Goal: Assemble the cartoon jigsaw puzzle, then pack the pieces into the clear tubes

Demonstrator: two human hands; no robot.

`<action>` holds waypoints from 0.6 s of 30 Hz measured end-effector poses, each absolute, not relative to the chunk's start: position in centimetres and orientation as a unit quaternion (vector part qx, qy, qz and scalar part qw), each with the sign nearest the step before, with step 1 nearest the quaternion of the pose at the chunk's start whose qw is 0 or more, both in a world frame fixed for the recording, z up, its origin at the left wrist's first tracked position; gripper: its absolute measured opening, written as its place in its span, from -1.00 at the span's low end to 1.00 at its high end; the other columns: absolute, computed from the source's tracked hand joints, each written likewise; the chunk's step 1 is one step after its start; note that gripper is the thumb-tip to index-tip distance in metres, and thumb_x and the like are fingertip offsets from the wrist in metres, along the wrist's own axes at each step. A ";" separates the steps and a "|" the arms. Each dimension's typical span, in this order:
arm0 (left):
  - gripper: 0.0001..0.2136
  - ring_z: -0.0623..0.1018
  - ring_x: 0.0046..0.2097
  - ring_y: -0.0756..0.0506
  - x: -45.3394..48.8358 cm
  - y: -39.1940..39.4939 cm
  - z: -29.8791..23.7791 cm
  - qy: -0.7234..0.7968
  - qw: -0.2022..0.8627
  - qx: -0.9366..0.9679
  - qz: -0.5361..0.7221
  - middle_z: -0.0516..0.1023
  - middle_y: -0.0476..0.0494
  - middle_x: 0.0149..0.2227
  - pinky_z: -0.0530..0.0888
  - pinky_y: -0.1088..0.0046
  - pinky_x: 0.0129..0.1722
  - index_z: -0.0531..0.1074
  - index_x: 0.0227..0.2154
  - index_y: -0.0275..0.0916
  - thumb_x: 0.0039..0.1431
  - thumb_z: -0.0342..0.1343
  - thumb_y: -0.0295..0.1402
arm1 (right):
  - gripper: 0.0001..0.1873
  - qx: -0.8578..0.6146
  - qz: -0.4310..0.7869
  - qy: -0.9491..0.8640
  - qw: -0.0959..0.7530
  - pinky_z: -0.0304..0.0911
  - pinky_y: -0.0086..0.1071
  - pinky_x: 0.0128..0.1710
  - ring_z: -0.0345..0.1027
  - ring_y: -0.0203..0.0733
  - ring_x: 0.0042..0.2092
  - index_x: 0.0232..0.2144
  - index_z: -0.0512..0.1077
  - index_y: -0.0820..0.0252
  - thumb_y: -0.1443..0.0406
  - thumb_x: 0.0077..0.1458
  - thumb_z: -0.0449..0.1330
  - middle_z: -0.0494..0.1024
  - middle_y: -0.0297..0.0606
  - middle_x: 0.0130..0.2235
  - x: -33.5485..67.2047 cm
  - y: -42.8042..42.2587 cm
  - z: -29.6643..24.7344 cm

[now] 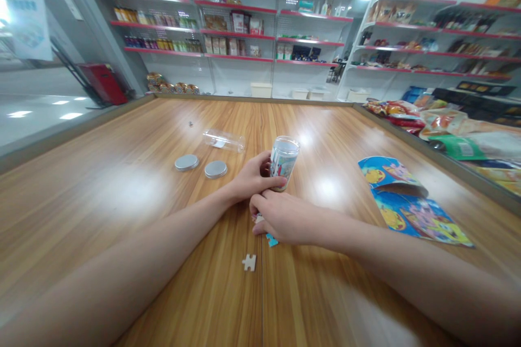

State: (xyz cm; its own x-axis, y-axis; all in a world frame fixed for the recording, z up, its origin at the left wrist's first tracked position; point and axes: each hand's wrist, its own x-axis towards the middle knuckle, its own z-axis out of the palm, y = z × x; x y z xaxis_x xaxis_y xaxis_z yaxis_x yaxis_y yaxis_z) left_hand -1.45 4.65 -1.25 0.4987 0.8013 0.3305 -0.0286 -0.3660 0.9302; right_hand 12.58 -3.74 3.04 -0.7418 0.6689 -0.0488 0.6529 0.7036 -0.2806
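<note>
Two forearms (163, 249), two jars (285, 154), one held

Left grip (256, 176) around clear jar (285, 154); right grip (283, 218) at puzzle pieces (272, 240); two lids (215, 168) on wooden table (195, 287)

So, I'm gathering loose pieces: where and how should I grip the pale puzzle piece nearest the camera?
Probably pinch the pale puzzle piece by opposite edges, coming from above on the near side: it lies flat and thin on the table, and the right hand is just beyond it.
</note>
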 end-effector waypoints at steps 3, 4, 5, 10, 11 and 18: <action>-0.49 0.58 -0.18 -0.11 -1.5 4.7 -1.2 0.269 0.498 0.710 0.419 0.58 -0.14 -0.16 0.50 0.34 -0.14 0.39 -0.03 -0.28 -0.03 0.42 -0.30 | -0.71 -0.375 0.135 -0.917 0.016 0.32 -0.24 -0.20 0.45 -0.01 -0.18 -0.15 0.45 0.33 0.18 0.21 0.27 0.53 -0.01 -0.17 12.5 -4.0 3.4; -0.49 0.58 -0.18 -0.11 -1.5 4.8 -1.2 0.267 0.498 0.710 0.419 0.58 -0.15 -0.15 0.50 0.33 -0.14 0.39 -0.02 -0.28 -0.03 0.42 -0.30 | -0.69 -0.379 0.135 -0.915 0.014 0.32 -0.24 -0.20 0.45 0.00 -0.19 -0.15 0.45 0.33 0.17 0.21 0.27 0.52 -0.01 -0.17 12.5 -4.1 3.5; -0.49 0.59 -0.17 -0.12 -1.6 4.8 -1.3 0.266 0.499 0.711 0.419 0.58 -0.15 -0.15 0.50 0.33 -0.13 0.38 -0.02 -0.27 -0.03 0.42 -0.30 | -0.68 -0.381 0.136 -0.915 0.014 0.31 -0.24 -0.20 0.45 0.00 -0.19 -0.15 0.45 0.33 0.17 0.20 0.28 0.52 -0.01 -0.17 12.5 -4.1 3.6; -0.50 0.59 -0.14 -0.13 -1.5 4.8 -1.5 0.271 0.496 0.712 0.417 0.57 -0.15 -0.14 0.50 0.33 -0.13 0.38 -0.02 -0.27 -0.01 0.41 -0.30 | -0.75 -0.366 0.145 -0.919 0.017 0.24 -0.32 -0.29 0.41 -0.10 -0.25 -0.23 0.47 0.30 0.19 0.17 0.30 0.52 -0.08 -0.20 12.5 -3.9 3.5; -0.51 0.58 -0.14 -0.13 -1.5 4.8 -1.5 0.272 0.494 0.713 0.417 0.57 -0.15 -0.14 0.50 0.33 -0.13 0.38 -0.03 -0.27 -0.01 0.41 -0.31 | -0.78 -0.356 0.149 -0.922 0.020 0.20 -0.35 -0.32 0.39 -0.14 -0.27 -0.27 0.47 0.28 0.20 0.17 0.30 0.52 -0.12 -0.21 12.5 -3.8 3.3; -0.50 0.57 -0.16 -0.12 -1.5 4.9 -1.4 0.274 0.494 0.712 0.416 0.56 -0.13 -0.16 0.50 0.33 -0.15 0.38 -0.04 -0.27 -0.03 0.42 -0.32 | -0.88 -0.302 0.162 -0.938 0.044 0.02 -0.41 -0.44 0.35 -0.24 -0.35 -0.26 0.45 0.25 0.32 0.16 0.28 0.54 -0.25 -0.35 12.5 -3.3 3.6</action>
State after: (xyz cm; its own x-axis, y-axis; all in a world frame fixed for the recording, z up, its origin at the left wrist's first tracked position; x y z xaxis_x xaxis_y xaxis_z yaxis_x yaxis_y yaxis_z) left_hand -1.48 4.94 -1.42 0.5040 0.8014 0.3221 -0.0213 -0.3613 0.9322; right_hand 12.46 -3.34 3.57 -0.8140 0.5808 -0.0145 0.5519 0.7652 -0.3315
